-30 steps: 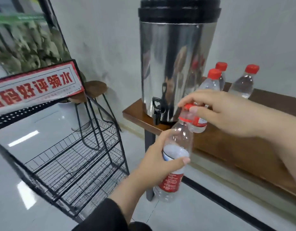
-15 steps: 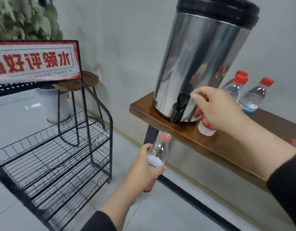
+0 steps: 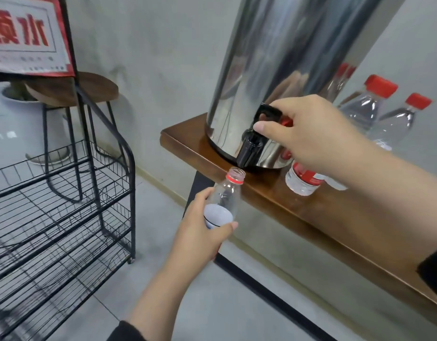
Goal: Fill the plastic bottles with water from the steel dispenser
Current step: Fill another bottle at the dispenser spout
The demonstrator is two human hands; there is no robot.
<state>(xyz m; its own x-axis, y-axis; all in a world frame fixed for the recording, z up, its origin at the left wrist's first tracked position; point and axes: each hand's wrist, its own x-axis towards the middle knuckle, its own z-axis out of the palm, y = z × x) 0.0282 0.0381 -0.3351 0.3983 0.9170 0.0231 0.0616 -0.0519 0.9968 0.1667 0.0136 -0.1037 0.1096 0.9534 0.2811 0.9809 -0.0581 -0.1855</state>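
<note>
A tall polished steel water dispenser (image 3: 274, 77) stands at the left end of a long brown wooden shelf (image 3: 298, 205) along the grey wall. Left of it, a black wire rack (image 3: 64, 205) stands on the floor. Capped clear plastic bottles with red caps (image 3: 365, 107) stand on the shelf behind the right forearm. The right hand (image 3: 308, 134) curls over the dispenser's black tap lever (image 3: 266, 114), a small red cap (image 3: 286, 122) tucked in its fingers. The left hand (image 3: 202, 232) grips an uncapped clear plastic bottle (image 3: 227, 193) just below the black spout (image 3: 249, 151).
</note>
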